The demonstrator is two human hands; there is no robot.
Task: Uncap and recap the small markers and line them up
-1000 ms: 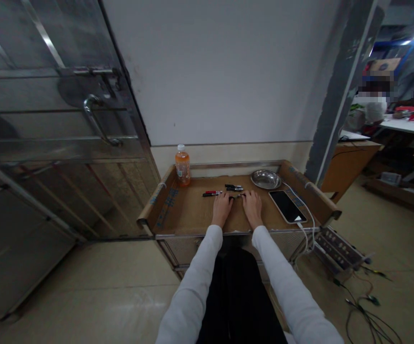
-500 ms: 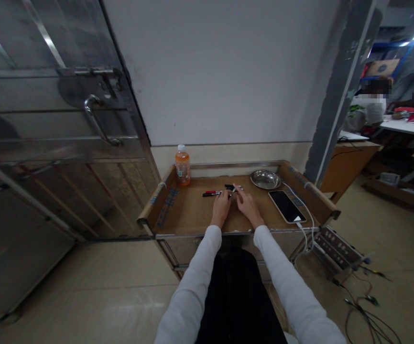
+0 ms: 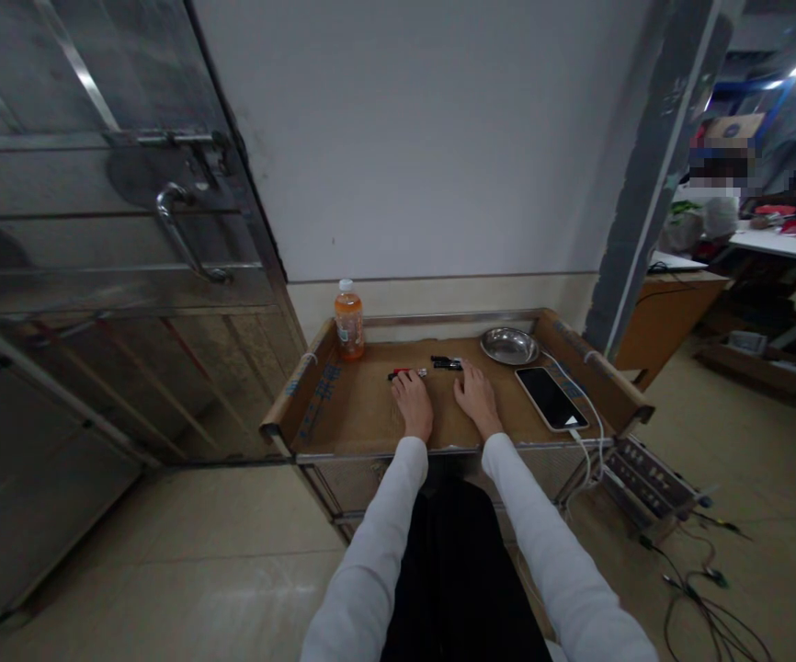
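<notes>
Pens first: I have red and black pens (image 3: 402, 372) mid-frame under the left hand's (image 3: 413, 405) fingers, and black pens (image 3: 445, 363) just right of those, near the right hand's (image 3: 477, 397) fingertips. Grip: fingers bent low on both hands; I can't tell if either grasps a pen. Risk, my call: a sideways drag could roll or scatter pens; a wide right swing could snag the white cable (image 3: 603, 418) and pull the phone (image 3: 551, 397). Cardboard-lined bench (image 3: 363, 414), raised sides. Pale wall (image 3: 426, 138) behind, metal door (image 3: 95, 244) upper left, person (image 3: 721, 216) upper right.
</notes>
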